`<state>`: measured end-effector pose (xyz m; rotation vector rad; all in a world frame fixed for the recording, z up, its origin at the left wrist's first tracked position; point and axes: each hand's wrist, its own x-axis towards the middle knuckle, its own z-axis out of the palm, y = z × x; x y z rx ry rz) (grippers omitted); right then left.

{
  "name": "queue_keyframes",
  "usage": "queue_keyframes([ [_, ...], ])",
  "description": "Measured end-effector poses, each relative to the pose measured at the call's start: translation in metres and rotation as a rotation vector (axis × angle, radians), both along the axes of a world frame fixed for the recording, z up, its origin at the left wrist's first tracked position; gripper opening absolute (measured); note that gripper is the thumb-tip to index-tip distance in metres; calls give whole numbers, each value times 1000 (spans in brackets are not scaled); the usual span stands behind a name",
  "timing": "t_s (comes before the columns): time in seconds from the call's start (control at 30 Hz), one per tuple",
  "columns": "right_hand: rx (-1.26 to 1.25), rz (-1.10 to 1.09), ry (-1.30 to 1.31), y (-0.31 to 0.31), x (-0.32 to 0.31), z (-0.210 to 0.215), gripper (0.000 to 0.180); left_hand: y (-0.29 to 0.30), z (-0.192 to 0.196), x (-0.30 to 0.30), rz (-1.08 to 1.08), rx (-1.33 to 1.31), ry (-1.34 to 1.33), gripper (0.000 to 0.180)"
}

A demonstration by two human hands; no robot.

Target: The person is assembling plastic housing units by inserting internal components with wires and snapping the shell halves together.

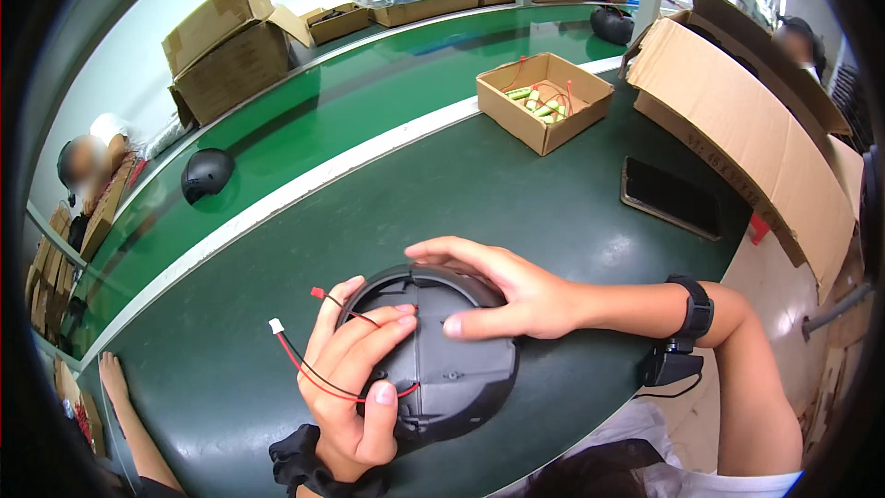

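Observation:
A round black plastic housing with a seam down its middle sits on the dark green table in front of me. My left hand grips its left side, fingertips pressed near the seam and thumb at the lower left. A red and black wire pair with a white connector crosses this hand and meets the housing by the thumb. Another lead ends in a red connector above the fingers. My right hand holds the upper right of the housing, thumb on its face and fingers over the far rim.
Beyond lies an open carton of green battery cells with wires. A dark phone rests at the right, near a large cardboard box. Black shells sit on the green conveyor. Another person's arm reaches in at lower left.

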<state>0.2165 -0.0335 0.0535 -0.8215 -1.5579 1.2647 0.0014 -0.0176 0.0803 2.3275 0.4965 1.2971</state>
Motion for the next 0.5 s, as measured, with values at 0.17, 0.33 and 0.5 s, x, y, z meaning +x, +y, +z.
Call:
queue_keyframes([
  [0.17,174,133,12,1,-2,6,74,1,2,-2,-112,-42,45,43],
  [0.33,172,-23,-74,-4,-2,10,72,-2,-12,-9,188,-82,-73,59],
  [0.5,227,-95,-77,-7,-8,5,68,-13,-31,-5,75,-341,-242,81],
])
